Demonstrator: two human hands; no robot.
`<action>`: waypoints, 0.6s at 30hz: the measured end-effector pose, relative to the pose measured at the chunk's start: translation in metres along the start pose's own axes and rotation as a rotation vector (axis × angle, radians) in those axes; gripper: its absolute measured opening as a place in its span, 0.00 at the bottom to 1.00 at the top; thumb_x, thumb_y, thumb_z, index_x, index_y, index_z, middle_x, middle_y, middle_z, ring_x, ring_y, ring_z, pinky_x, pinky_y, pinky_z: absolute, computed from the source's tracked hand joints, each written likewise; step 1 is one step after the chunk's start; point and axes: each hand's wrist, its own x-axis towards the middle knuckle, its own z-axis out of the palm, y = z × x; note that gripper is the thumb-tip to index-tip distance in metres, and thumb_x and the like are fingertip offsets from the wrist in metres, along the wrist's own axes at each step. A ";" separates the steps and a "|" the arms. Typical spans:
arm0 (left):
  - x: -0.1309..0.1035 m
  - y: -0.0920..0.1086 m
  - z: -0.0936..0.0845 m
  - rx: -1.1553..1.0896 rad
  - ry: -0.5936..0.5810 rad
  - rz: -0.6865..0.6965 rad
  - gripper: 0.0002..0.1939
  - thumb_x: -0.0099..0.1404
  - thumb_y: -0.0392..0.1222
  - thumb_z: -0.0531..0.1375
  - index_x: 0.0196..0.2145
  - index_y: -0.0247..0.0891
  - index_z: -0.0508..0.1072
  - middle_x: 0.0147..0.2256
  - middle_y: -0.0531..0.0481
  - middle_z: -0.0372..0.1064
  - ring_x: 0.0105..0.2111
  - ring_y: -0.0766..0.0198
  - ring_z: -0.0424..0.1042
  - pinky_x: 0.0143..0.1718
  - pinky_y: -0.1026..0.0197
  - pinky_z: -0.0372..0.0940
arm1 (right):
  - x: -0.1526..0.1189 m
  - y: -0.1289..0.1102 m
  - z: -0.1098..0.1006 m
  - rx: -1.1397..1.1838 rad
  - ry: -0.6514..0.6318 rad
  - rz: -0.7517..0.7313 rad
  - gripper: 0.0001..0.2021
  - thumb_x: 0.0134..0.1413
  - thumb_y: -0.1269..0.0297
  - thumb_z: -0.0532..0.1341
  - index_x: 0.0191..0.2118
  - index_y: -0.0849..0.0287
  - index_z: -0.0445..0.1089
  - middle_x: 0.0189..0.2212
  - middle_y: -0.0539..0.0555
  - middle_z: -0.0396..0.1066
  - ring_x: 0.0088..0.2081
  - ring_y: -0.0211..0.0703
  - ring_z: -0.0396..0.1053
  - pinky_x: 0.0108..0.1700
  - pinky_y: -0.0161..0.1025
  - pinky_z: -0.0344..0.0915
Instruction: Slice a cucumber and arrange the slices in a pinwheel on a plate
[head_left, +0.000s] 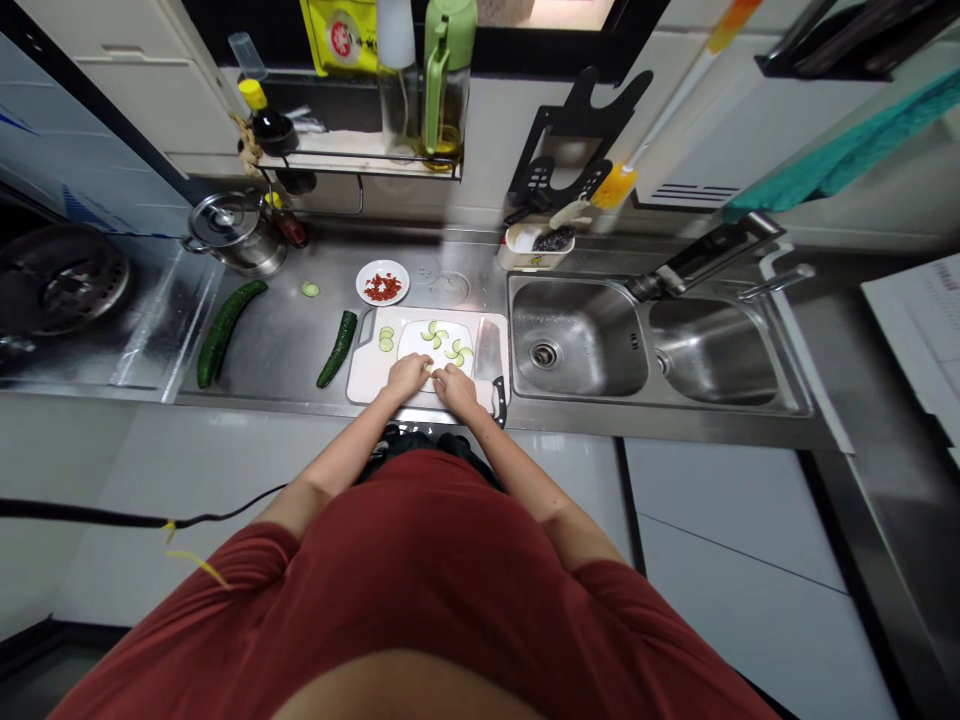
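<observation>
My left hand (409, 375) and my right hand (454, 388) meet over the near edge of a white square plate (436, 347). Between their closed fingertips is a small pale green piece, apparently cucumber (430, 369). Cucumber slices (433, 333) lie in two curved groups on the plate, the second group (458, 352) to the right. Beneath the plate is a light cutting board (366, 375), with a few round slices (386, 338) at its left. A knife (490, 352) lies along the board's right side, its black handle (499, 400) toward me.
Left of the board are a cut cucumber (337, 349), a long cucumber (226, 332) and a steel pot (238, 235). A small plate (383, 283) of red pieces sits behind it. The double sink (578, 337) is on the right.
</observation>
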 end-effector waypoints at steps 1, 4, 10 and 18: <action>0.000 -0.001 0.000 -0.006 -0.001 0.004 0.16 0.63 0.39 0.57 0.48 0.42 0.74 0.41 0.45 0.71 0.43 0.57 0.69 0.45 0.59 0.62 | -0.001 0.000 0.000 -0.007 -0.002 -0.002 0.14 0.65 0.62 0.51 0.50 0.54 0.70 0.44 0.57 0.66 0.45 0.45 0.64 0.43 0.36 0.59; 0.000 -0.002 0.000 -0.015 -0.003 0.015 0.16 0.63 0.40 0.57 0.49 0.42 0.74 0.41 0.45 0.71 0.42 0.58 0.69 0.45 0.59 0.62 | -0.002 -0.001 0.001 -0.019 -0.001 -0.007 0.15 0.65 0.62 0.51 0.50 0.55 0.70 0.44 0.57 0.66 0.46 0.46 0.63 0.44 0.37 0.59; -0.001 -0.002 0.000 -0.002 0.002 0.033 0.16 0.64 0.41 0.57 0.48 0.42 0.74 0.41 0.45 0.71 0.42 0.57 0.69 0.44 0.59 0.62 | -0.003 -0.004 0.004 -0.022 0.027 -0.016 0.14 0.65 0.61 0.51 0.49 0.57 0.70 0.45 0.57 0.66 0.46 0.47 0.62 0.44 0.38 0.59; -0.003 -0.002 -0.003 -0.008 -0.006 0.034 0.15 0.65 0.41 0.57 0.49 0.42 0.74 0.41 0.45 0.70 0.43 0.57 0.68 0.45 0.59 0.61 | -0.005 -0.003 0.004 -0.010 0.033 -0.016 0.15 0.66 0.61 0.51 0.51 0.55 0.69 0.45 0.57 0.66 0.46 0.47 0.62 0.44 0.38 0.59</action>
